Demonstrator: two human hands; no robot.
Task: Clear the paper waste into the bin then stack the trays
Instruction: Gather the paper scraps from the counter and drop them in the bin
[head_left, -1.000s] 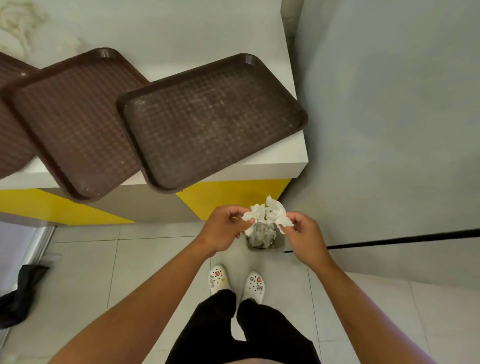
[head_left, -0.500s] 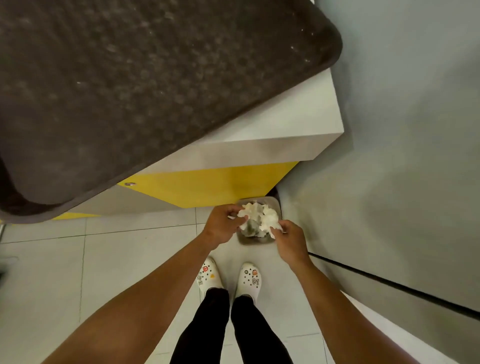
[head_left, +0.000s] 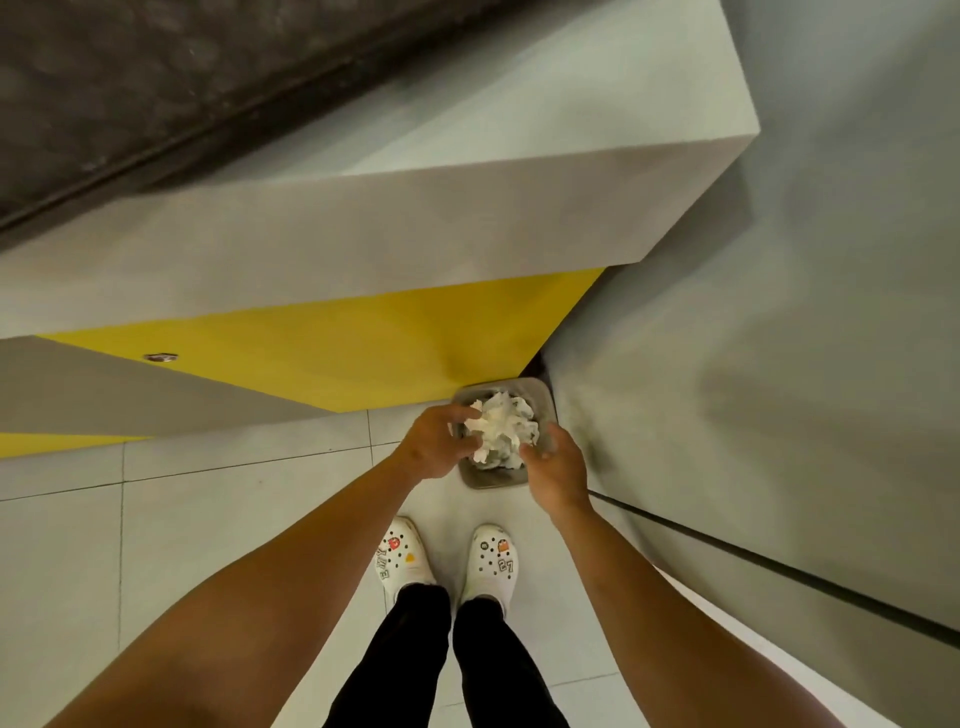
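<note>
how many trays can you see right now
1: a dark brown tray on the counter, filling the upper left corner of the view and cut off by the frame. Others may lie out of view.

Bin (head_left: 491, 480) wedged in corner: yellow counter front (head_left: 363, 343) behind, grey wall (head_left: 753, 364) tight on right. Bin mouth crowded by crumpled paper (head_left: 501, 434), left hand (head_left: 434, 447), right hand (head_left: 556, 475). Open floor (head_left: 208, 499) left and front. Counter top (head_left: 467, 208) overhangs; dark tray (head_left: 156, 88) juts above.
</note>
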